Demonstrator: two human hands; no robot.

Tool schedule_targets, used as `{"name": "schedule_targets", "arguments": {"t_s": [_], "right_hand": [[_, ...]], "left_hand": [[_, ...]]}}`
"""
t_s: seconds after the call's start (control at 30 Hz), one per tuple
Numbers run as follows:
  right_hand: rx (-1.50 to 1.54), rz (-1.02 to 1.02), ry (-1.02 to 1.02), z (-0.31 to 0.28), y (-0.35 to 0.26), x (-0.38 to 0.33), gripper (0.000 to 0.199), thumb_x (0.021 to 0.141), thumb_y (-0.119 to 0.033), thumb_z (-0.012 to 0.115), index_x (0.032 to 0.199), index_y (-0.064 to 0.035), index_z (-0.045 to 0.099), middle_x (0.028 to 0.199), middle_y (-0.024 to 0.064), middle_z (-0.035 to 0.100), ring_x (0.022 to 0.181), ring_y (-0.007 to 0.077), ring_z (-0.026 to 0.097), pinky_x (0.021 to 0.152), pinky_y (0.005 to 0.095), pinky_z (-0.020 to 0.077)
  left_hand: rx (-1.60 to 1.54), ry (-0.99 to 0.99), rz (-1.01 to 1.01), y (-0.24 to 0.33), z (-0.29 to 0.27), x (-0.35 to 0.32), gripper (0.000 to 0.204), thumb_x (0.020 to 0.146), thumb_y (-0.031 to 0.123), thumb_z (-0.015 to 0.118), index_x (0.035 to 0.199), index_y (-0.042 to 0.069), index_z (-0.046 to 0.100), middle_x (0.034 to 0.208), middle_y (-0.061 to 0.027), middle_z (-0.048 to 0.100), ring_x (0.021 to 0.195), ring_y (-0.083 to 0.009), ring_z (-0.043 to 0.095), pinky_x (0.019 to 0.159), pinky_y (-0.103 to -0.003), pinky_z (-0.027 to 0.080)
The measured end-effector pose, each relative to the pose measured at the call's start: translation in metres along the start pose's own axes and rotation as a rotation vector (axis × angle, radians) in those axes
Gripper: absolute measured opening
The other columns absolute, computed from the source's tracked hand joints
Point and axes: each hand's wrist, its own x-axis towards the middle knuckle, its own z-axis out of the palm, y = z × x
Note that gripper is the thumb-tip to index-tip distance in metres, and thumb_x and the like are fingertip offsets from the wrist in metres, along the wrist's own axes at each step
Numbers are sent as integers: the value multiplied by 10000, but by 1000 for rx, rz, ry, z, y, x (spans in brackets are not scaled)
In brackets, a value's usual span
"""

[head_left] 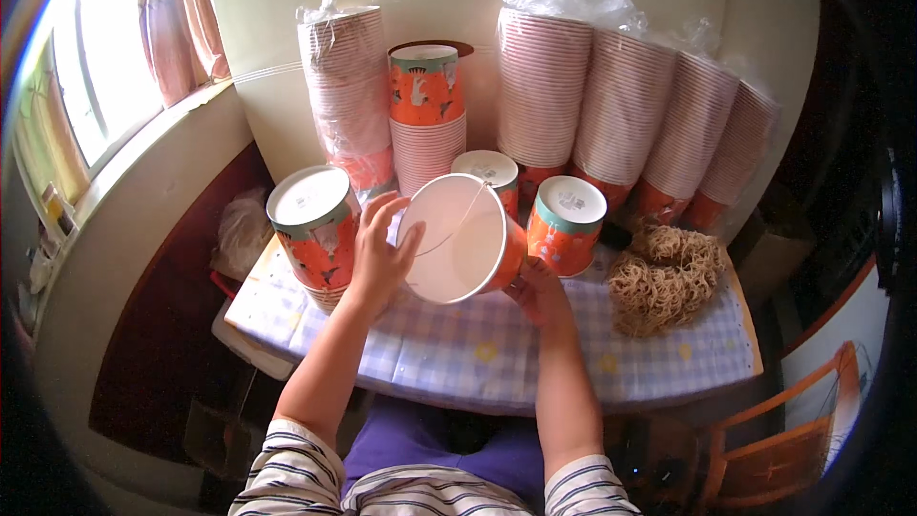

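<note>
A large paper bucket (449, 244), white inside and orange outside, is tilted so its mouth faces me. My left hand (380, 244) is at its left rim, thumb over the edge and fingers curved outside. My right hand (541, 292) grips the lower right side, its fingers partly hidden behind the bucket. A thin cord (465, 217) crosses the mouth from the upper right rim toward my left thumb; whether the thumb pins it I cannot tell. To the right lies a tangled heap of tan cords (666, 282).
Upside-down orange buckets stand left (310, 193), behind (485, 168) and right (570, 199) of my hands. Tall stacks of nested buckets (544, 86), several in clear plastic, line the wall. A checked cloth (458, 363) covers the table. A wooden chair (778, 440) stands at lower right.
</note>
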Motion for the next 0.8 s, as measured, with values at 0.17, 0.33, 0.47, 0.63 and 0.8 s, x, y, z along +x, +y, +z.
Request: {"name": "schedule_targets", "arguments": {"t_s": [0.17, 0.33, 0.47, 0.63, 0.8], "right_hand": [[8, -128, 9, 3, 4, 0, 174, 845, -141, 624, 1005, -90, 579, 987, 36, 639, 898, 169, 624, 822, 347, 522], [-1, -207, 99, 7, 8, 2, 92, 842, -104, 618, 931, -86, 605, 936, 33, 652, 876, 156, 627, 804, 342, 524], [31, -290, 101, 4, 15, 6, 90, 836, -82, 619, 925, -83, 607, 942, 49, 652, 878, 169, 627, 812, 349, 523], [47, -180, 61, 19, 30, 4, 146, 782, -93, 688, 867, -44, 580, 930, 89, 635, 883, 200, 622, 804, 335, 529], [95, -111, 6, 24, 43, 6, 163, 789, -73, 680, 898, -34, 565, 986, 91, 619, 904, 195, 612, 827, 343, 516]], "left_hand": [[-9, -355, -32, 27, -6, -3, 638, 770, 276, 676, 1283, 12, 402, 1187, -217, 524, 1089, -370, 510, 898, -408, 420], [-148, -462, -320, 29, -6, -11, 276, 843, 214, 603, 1005, -10, 611, 771, -165, 641, 721, -273, 639, 696, -372, 487], [44, -190, 219, 52, -4, -33, 108, 777, 110, 625, 865, 49, 637, 704, -92, 590, 675, -239, 587, 686, -361, 448], [229, -202, 484, 69, 18, -61, 183, 690, 123, 681, 869, 101, 650, 841, -25, 571, 823, -229, 551, 732, -383, 406], [197, -12, 487, 62, -6, -46, 154, 661, 171, 708, 791, 117, 643, 842, -25, 577, 811, -216, 540, 736, -361, 383]]}}
